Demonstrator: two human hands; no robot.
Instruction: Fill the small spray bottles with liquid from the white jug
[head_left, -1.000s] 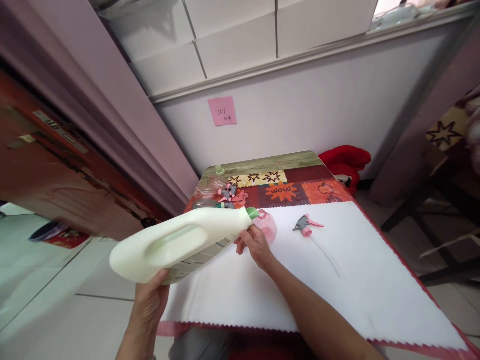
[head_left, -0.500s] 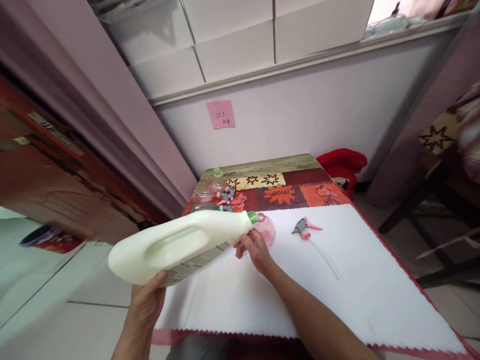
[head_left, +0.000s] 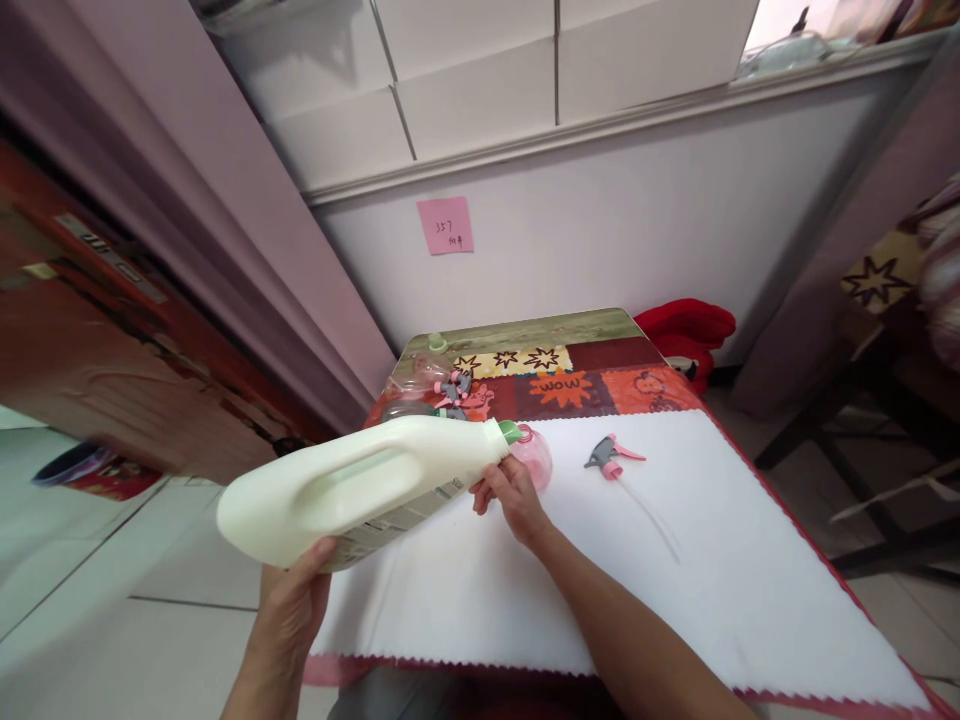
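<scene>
My left hand (head_left: pixel 294 605) grips the bottom of a large cream jug (head_left: pixel 352 487), which lies tipped sideways with its green neck (head_left: pixel 509 432) pointing right. That neck meets a pink funnel (head_left: pixel 534 455). Under the jug's neck my right hand (head_left: pixel 510 494) is closed around something beneath the funnel; what it holds is hidden. A grey and pink spray head (head_left: pixel 609 456) with a long tube lies on the white cloth (head_left: pixel 675 580) to the right.
Clear spray bottles with pink and grey heads (head_left: pixel 441 385) lie at the table's far left on a patterned cover (head_left: pixel 600 385). A red object (head_left: pixel 686 330) sits behind the table. A chair (head_left: pixel 892 330) stands at right. A pink note (head_left: pixel 445 224) hangs on the wall.
Almost nothing has changed; the jug stays tipped at the funnel and both hands keep their hold, with only slight camera shift.
</scene>
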